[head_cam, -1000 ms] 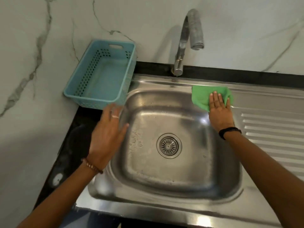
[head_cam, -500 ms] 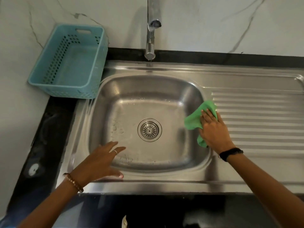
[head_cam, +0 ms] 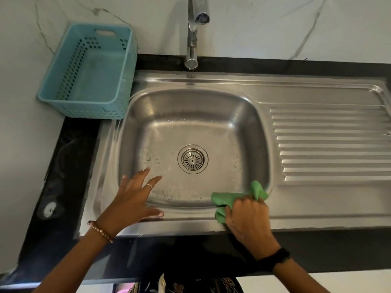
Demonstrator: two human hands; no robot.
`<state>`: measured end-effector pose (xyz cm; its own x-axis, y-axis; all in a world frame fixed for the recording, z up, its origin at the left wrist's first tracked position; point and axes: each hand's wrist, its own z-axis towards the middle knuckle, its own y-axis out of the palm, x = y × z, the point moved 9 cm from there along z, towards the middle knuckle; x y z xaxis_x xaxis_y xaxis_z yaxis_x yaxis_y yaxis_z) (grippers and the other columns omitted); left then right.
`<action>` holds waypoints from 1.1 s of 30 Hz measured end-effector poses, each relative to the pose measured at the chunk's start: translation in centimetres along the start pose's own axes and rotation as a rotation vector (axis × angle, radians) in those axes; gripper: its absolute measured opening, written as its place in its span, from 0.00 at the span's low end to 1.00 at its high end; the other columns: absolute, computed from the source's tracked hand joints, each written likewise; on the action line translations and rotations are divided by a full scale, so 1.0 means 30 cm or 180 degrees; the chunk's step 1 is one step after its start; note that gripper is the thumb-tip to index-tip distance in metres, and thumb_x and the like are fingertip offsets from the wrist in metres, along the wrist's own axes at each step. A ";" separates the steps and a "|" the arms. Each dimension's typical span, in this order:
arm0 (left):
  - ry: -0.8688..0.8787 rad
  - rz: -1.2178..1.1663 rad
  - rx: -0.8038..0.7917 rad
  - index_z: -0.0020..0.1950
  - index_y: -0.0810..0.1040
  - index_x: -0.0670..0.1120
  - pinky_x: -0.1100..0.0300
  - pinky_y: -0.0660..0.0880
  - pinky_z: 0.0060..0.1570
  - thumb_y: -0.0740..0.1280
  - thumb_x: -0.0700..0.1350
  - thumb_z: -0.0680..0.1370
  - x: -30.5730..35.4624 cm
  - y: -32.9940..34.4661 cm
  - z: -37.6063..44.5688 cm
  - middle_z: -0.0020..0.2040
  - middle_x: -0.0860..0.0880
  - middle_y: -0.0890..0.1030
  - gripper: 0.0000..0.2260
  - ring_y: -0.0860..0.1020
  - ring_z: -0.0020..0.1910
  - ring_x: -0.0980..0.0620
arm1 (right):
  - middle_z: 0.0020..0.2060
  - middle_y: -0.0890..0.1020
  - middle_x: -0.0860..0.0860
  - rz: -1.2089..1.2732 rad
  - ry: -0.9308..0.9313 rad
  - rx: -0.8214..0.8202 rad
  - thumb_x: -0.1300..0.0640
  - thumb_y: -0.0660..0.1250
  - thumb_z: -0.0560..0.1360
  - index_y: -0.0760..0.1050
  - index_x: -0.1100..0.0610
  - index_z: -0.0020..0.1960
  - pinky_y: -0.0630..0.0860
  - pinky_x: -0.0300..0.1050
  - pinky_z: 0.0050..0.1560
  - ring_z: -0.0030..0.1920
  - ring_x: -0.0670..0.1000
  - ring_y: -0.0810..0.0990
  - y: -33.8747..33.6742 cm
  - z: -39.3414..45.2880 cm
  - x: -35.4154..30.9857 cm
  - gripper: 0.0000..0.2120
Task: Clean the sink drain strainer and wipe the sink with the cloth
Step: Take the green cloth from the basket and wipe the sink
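Observation:
A stainless steel sink (head_cam: 211,102) fills the middle of the view, with water drops on its floor. The round drain strainer (head_cam: 192,159) sits in the drain at the basin's centre. My right hand (head_cam: 247,216) is shut on a bunched green cloth (head_cam: 224,199) and presses it on the front rim at the basin's front right corner. My left hand (head_cam: 133,195) rests flat on the front left rim, fingers spread over the basin's edge, holding nothing.
A light blue perforated plastic basket (head_cam: 88,72) stands at the back left, leaning on the marble wall. The tap (head_cam: 193,32) rises behind the basin. A ribbed steel drainboard (head_cam: 330,142) lies to the right. Black countertop (head_cam: 63,166) borders the sink.
My right hand has carried the cloth from the back rim, down the right rim, to the front right corner. My left hand has shifted from the left rim to the front left rim.

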<state>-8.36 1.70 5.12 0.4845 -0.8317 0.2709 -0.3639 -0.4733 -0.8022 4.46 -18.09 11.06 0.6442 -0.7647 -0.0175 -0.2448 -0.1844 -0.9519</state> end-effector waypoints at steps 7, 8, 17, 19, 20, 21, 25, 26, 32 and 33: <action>-0.0065 -0.0265 0.0396 0.75 0.48 0.54 0.48 0.31 0.70 0.66 0.59 0.72 -0.081 -0.023 -0.041 0.77 0.48 0.40 0.38 0.36 0.75 0.50 | 0.14 0.72 0.50 0.0142 -0.0386 0.0093 0.45 0.76 0.53 0.69 0.58 0.17 0.70 0.36 0.25 0.15 0.49 0.71 -0.007 -0.033 -0.319 0.22; -0.0113 -0.0308 0.0481 0.75 0.48 0.54 0.47 0.32 0.70 0.65 0.57 0.74 -0.101 -0.033 -0.049 0.77 0.48 0.41 0.36 0.36 0.75 0.50 | 0.16 0.74 0.50 0.0236 -0.0410 0.0097 0.45 0.73 0.59 0.71 0.58 0.19 0.72 0.37 0.28 0.18 0.49 0.73 -0.009 -0.021 -0.347 0.20; -0.0557 -0.0849 0.1579 0.74 0.56 0.44 0.48 0.44 0.73 0.56 0.28 0.73 -0.264 -0.191 -0.132 0.76 0.43 0.55 0.30 0.49 0.76 0.47 | 0.39 0.80 0.60 0.0944 -0.1600 0.0100 0.58 0.58 0.75 0.76 0.63 0.46 0.69 0.49 0.35 0.41 0.62 0.79 -0.015 0.054 -0.708 0.10; -0.0591 -0.1028 0.1661 0.74 0.57 0.43 0.50 0.45 0.73 0.55 0.25 0.71 -0.291 -0.205 -0.147 0.76 0.43 0.56 0.32 0.51 0.76 0.47 | 0.46 0.79 0.63 0.2084 -0.0813 -0.0721 0.54 0.54 0.78 0.75 0.64 0.49 0.70 0.50 0.43 0.47 0.63 0.77 0.042 0.143 -0.706 0.16; -0.0610 -0.1105 0.1711 0.74 0.57 0.43 0.51 0.45 0.73 0.54 0.24 0.70 -0.304 -0.212 -0.154 0.76 0.43 0.57 0.33 0.51 0.76 0.47 | 0.46 0.79 0.61 0.2676 -0.0392 -0.1100 0.53 0.53 0.78 0.75 0.63 0.49 0.69 0.49 0.45 0.48 0.61 0.76 0.076 0.181 -0.705 0.16; -0.0628 -0.1173 0.1762 0.73 0.58 0.43 0.52 0.45 0.73 0.53 0.23 0.69 -0.315 -0.220 -0.158 0.76 0.43 0.57 0.34 0.52 0.76 0.47 | 0.46 0.78 0.59 0.3441 0.0019 -0.1406 0.53 0.54 0.78 0.75 0.61 0.50 0.69 0.49 0.46 0.47 0.59 0.75 0.107 0.212 -0.705 0.15; -0.0614 -0.1412 0.1924 0.73 0.59 0.44 0.51 0.48 0.75 0.52 0.22 0.68 -0.351 -0.250 -0.168 0.75 0.44 0.58 0.35 0.54 0.75 0.49 | 0.40 0.77 0.56 0.6255 0.1261 -0.2002 0.57 0.52 0.73 0.74 0.60 0.50 0.72 0.45 0.41 0.39 0.56 0.75 0.164 0.279 -0.681 0.13; -0.0603 -0.1485 0.1949 0.73 0.59 0.44 0.53 0.49 0.75 0.52 0.22 0.68 -0.360 -0.257 -0.170 0.75 0.45 0.58 0.35 0.53 0.75 0.50 | 0.38 0.78 0.56 0.6500 0.1404 -0.1968 0.57 0.53 0.73 0.74 0.59 0.49 0.72 0.46 0.42 0.38 0.56 0.74 0.166 0.297 -0.665 0.13; -0.0486 -0.1556 0.1739 0.74 0.56 0.43 0.60 0.45 0.73 0.58 0.31 0.77 -0.349 -0.267 -0.111 0.76 0.45 0.56 0.26 0.51 0.76 0.50 | 0.37 0.77 0.55 0.7622 0.1541 -0.1276 0.56 0.55 0.73 0.75 0.58 0.40 0.73 0.50 0.49 0.39 0.55 0.75 0.038 0.502 -0.591 0.11; -0.0473 -0.1468 0.1684 0.74 0.56 0.43 0.59 0.46 0.74 0.60 0.34 0.77 -0.344 -0.267 -0.094 0.76 0.45 0.55 0.26 0.50 0.76 0.50 | 0.37 0.78 0.54 0.7677 0.1529 -0.1035 0.57 0.56 0.73 0.75 0.58 0.41 0.74 0.49 0.50 0.38 0.54 0.75 0.008 0.554 -0.562 0.10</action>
<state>-12.69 13.26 10.26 0.6129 -0.5149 0.5993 0.3201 -0.5317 -0.7841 5.59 5.02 6.05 -0.8751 0.2641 -0.4055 -0.0512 0.7827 0.6203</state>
